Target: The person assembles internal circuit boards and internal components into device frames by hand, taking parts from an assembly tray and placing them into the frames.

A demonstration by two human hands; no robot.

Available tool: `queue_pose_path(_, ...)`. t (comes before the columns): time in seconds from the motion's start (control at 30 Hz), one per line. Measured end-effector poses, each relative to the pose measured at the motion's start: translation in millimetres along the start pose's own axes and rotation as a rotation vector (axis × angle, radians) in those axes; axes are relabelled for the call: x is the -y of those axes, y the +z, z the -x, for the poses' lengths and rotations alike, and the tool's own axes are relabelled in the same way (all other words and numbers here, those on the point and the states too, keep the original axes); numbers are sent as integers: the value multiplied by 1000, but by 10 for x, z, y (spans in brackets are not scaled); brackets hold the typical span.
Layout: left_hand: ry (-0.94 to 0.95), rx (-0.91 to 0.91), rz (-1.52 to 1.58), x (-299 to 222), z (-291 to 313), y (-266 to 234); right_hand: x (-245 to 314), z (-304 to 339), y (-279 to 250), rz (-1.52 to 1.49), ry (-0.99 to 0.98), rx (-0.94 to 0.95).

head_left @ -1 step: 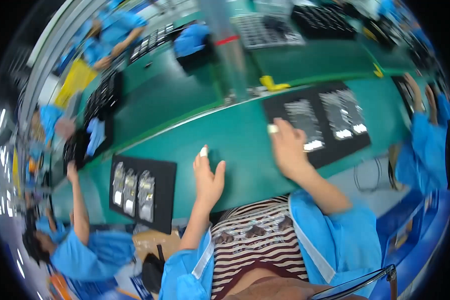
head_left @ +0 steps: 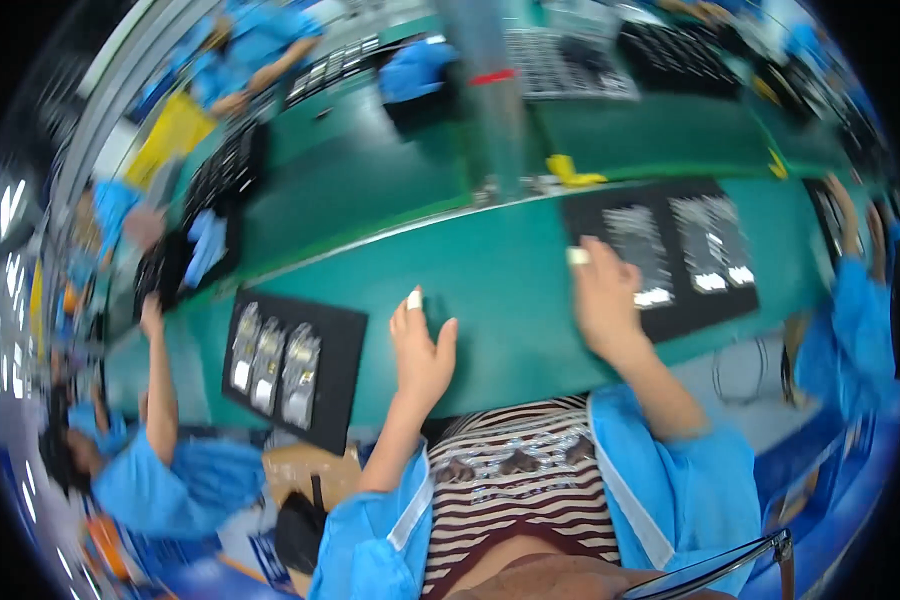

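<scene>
The left hand [head_left: 422,352] rests open on the green table [head_left: 510,300], fingers spread, holding nothing — a white cot caps its forefinger. The right hand [head_left: 602,295] lies flat, also empty, on the near edge of a black tray [head_left: 660,255] (rows of small silvery parts fill it). Another black tray [head_left: 292,365] sits well left — a co-worker's arm [head_left: 158,375] beside it.

Two black trays [head_left: 295,365] [head_left: 670,255] lie on one green table [head_left: 510,300].
</scene>
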State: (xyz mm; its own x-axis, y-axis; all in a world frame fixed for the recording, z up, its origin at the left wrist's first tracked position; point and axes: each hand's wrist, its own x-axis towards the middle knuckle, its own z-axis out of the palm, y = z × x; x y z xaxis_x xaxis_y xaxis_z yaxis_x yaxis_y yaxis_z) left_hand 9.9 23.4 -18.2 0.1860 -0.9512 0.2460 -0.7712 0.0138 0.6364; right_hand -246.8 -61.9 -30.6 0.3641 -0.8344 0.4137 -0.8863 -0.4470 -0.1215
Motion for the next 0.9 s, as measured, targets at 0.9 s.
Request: queue_pose_path(0.9,96,272,382,-537,-282,770,481,-867,100,-701,-151,74)
